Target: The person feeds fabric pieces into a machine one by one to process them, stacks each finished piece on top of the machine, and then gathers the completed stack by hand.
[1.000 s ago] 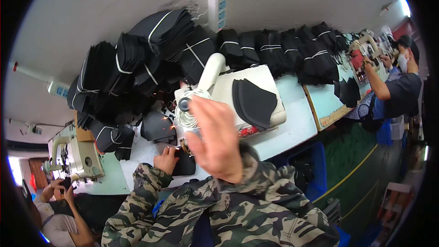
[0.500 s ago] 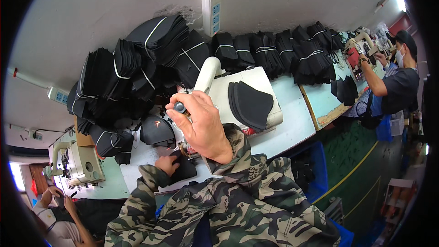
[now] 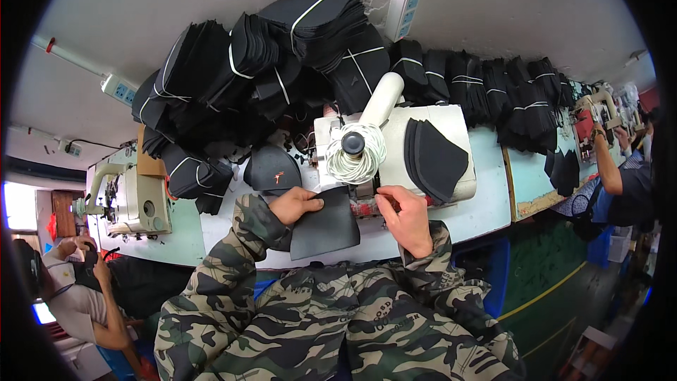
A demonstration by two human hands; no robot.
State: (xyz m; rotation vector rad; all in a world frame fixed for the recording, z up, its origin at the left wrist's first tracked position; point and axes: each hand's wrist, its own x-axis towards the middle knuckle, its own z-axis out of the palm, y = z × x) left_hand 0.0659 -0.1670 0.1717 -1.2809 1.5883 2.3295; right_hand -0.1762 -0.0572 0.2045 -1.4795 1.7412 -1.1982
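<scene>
My left hand [image 3: 296,206] pinches the top left corner of a flat black foam-like panel [image 3: 326,229], with the thumb on its face. The panel hangs in front of a cream sewing machine [image 3: 326,148]. At the machine's front edge, right of the panel, my right hand [image 3: 407,222] is closed, thumb and forefinger together; what they hold, if anything, is too small to see. A coil of white cord [image 3: 340,171] around a dark knob [image 3: 352,143] tops the machine. Left of it lies a rounded black piece [image 3: 273,169] with an orange mark.
Curved black pieces [image 3: 434,159] lie on the machine's right side. Tied black bundles [image 3: 254,46] are heaped along the wall. A second machine [image 3: 134,201] stands left. Co-workers sit left [image 3: 77,289] and right [image 3: 620,176]. A blue bin [image 3: 497,275] is below the table [image 3: 486,201].
My right hand has left the knob and come down to the machine's front edge. My left hand has lifted the black panel into fuller view. The whole view has shifted.
</scene>
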